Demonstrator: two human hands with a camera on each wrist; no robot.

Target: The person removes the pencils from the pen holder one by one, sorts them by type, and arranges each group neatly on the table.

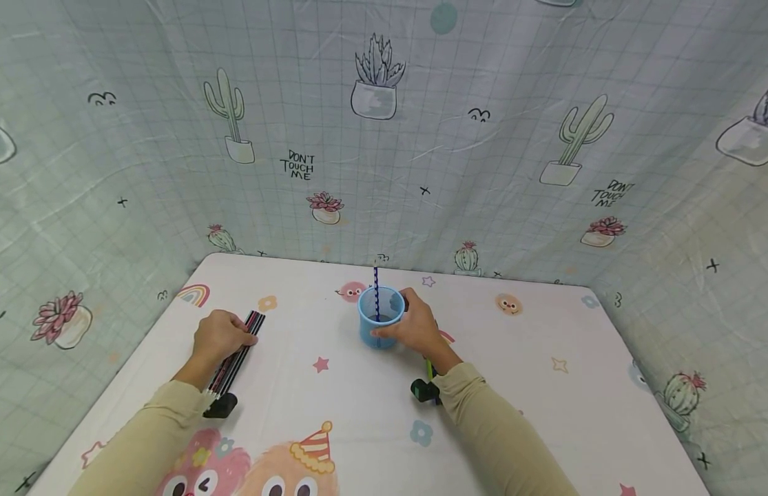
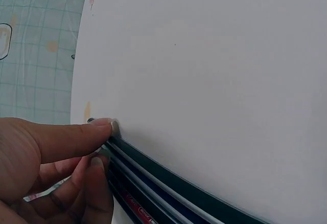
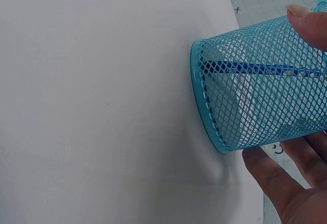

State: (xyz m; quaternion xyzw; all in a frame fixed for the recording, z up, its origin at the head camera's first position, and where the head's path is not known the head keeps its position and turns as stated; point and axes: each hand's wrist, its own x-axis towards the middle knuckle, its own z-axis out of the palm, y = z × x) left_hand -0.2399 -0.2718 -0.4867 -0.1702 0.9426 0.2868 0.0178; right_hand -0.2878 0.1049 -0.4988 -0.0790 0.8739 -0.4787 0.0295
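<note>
My left hand [image 1: 218,339] is at the left of the table, pinching a bundle of several dark pencils [image 1: 236,366] between thumb and fingers near their far end. In the left wrist view, the pencils [image 2: 168,183] run side by side away from the fingertips. My right hand [image 1: 414,325] holds a light blue mesh pencil cup [image 1: 367,334], thumb on the near side and fingers round the far side. A single blue patterned pencil [image 1: 376,286] stands in the cup, its lower end seen through the mesh in the right wrist view.
The white table cover [image 1: 334,399] carries printed stars, flowers and cartoon faces. Patterned cloth [image 1: 384,165] rises behind the table and at both sides. A black device [image 1: 220,406] sits under the left wrist and another [image 1: 423,390] by the right wrist, with a bright green strip [image 1: 430,369] beside it.
</note>
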